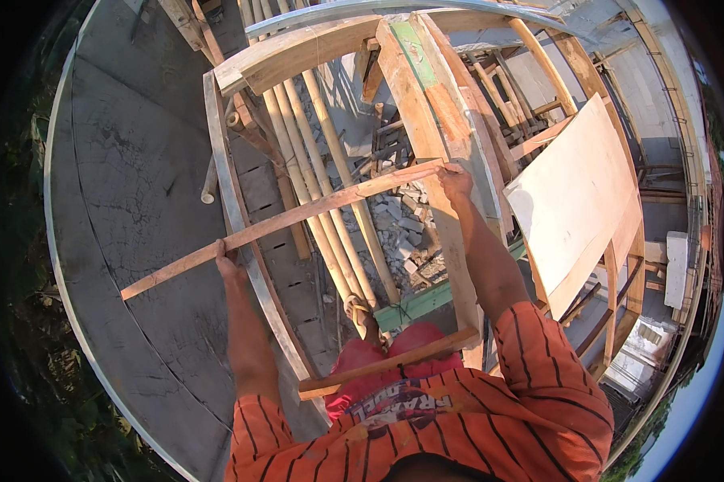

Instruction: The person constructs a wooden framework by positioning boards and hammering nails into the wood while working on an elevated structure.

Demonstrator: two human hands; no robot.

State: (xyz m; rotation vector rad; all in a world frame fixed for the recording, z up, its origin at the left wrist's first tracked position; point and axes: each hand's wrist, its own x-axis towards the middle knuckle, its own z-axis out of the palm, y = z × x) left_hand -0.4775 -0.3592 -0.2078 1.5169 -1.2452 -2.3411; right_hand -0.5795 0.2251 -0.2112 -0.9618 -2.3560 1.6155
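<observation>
A long, narrow wooden batten (322,205) lies across the gap between two timber frame members, tilting up from left to right in view. My left hand (230,265) is closed around it, close to the left rail (232,201) of the frame. On the other side, my right hand (456,181) grips the batten's right end above a wide wooden beam (426,112). The batten's left end sticks out past the rail over a grey concrete surface. Close to my body, a shorter wood crosspiece (390,363) spans the frame.
Below the frame, several bamboo poles (318,177) run down among broken rubble (406,233). A pale plywood sheet (575,197) rests on framing to the right. At left stretches the cracked concrete slab (137,161). A green-painted board (418,305) crosses near my legs.
</observation>
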